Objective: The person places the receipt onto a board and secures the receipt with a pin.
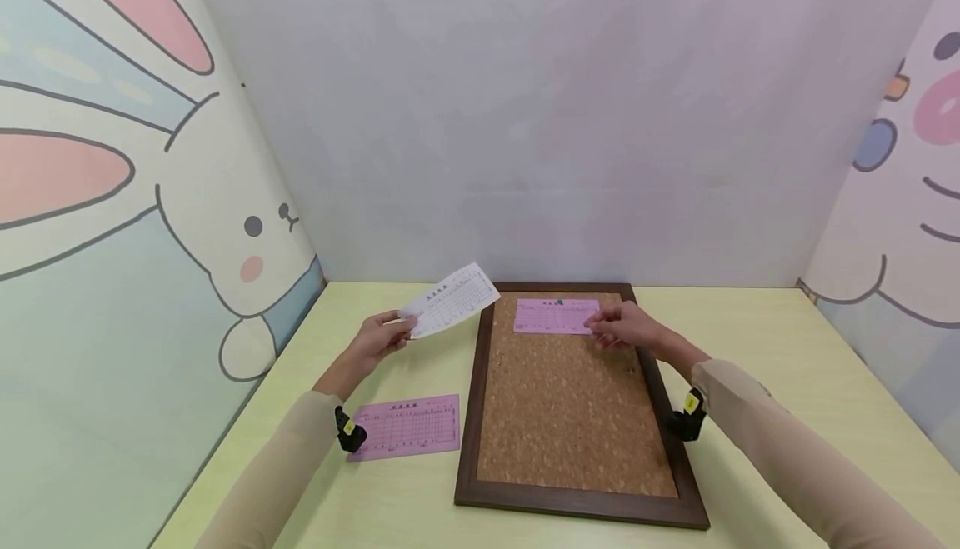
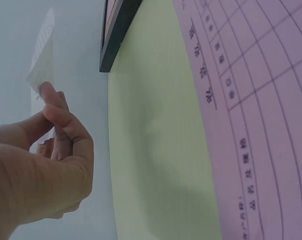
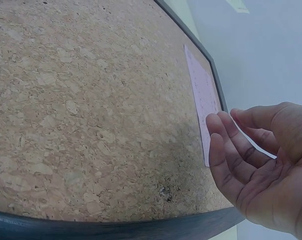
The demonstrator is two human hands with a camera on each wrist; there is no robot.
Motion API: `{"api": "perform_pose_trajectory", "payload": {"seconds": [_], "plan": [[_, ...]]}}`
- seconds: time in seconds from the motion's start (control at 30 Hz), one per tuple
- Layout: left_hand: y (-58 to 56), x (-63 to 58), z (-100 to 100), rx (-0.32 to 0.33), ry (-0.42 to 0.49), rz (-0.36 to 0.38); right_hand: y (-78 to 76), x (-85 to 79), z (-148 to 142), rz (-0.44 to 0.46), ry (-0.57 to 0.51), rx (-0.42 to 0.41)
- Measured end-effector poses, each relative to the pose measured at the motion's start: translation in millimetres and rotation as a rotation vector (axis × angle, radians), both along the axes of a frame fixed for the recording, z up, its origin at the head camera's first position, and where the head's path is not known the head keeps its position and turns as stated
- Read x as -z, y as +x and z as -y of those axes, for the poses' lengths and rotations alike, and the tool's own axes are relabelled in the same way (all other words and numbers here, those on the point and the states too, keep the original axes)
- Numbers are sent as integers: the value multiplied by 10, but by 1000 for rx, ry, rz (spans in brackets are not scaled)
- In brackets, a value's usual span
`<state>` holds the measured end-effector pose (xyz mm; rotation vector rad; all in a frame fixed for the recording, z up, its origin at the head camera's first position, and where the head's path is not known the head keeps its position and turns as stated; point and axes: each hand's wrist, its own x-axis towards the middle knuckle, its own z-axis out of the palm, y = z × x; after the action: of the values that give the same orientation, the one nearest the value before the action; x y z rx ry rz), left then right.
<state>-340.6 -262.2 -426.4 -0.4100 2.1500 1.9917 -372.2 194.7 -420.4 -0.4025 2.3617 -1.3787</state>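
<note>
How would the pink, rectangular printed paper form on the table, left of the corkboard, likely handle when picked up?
The pink, rectangular printed paper form would probably be light and floppy, since it looks like a thin sheet. Lying flat on the pale yellow tabletop, it may slide if pushed and prove awkward to lift by an edge.

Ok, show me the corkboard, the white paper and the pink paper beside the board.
Corkboard (image 1: 577,407), head view: bare cork near the middle.
White paper (image 1: 452,300), head view: printed face.
Pink paper (image 1: 408,428) beside the board, head view: printed grid.
</note>
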Motion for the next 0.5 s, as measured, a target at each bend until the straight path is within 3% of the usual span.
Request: {"api": "perform_pose_trajectory", "payload": {"seconds": [0.5], "plan": [[7, -21, -155, 59, -16, -25, 40, -54, 50, 0, 15, 5]]}}
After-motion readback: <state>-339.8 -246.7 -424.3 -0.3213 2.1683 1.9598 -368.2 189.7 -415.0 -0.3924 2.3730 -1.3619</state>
